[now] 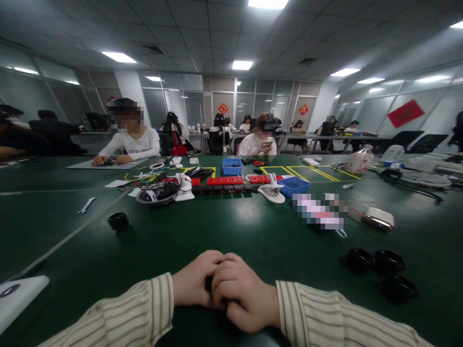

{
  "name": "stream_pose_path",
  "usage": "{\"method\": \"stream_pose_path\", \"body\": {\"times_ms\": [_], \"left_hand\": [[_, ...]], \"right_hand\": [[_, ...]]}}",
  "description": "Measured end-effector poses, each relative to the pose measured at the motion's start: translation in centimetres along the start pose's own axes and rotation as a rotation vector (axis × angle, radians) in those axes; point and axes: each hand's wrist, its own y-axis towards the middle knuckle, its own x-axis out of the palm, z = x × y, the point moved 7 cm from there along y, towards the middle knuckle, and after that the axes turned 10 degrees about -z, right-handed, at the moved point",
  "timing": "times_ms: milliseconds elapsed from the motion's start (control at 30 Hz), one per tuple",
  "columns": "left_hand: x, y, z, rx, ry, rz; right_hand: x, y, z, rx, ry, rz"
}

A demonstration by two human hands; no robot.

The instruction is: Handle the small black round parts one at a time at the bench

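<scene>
My left hand [195, 279] and my right hand [246, 291] meet close to me, over the near part of the green table [231, 236]. Both are closed around a black object [209, 283]. Only a sliver of it shows between the fingers, so its shape is hidden. To the right on the table lie several black ring-like parts [389, 261]. Another black round part [118, 221] sits by itself to the left.
Across the middle stand a metal bowl of cables [156, 196], red-and-black strips [231, 181], a white clip [272, 190] and blue bins [294, 187]. A wrench [87, 206] lies left, a gold-edged white case [378, 218] right. Two people [135, 137] sit opposite.
</scene>
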Motion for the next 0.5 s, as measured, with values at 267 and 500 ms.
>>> {"method": "stream_pose_path", "body": {"times_ms": [267, 500], "left_hand": [[-0.1, -0.5, 0.5, -0.042, 0.022, 0.082], [0.1, -0.6, 0.6, -0.263, 0.092, 0.132]], "right_hand": [[-1.2, -0.2, -0.2, 0.07, -0.09, 0.111], [-0.6, -0.6, 1.6, 0.316, -0.174, 0.087]]}}
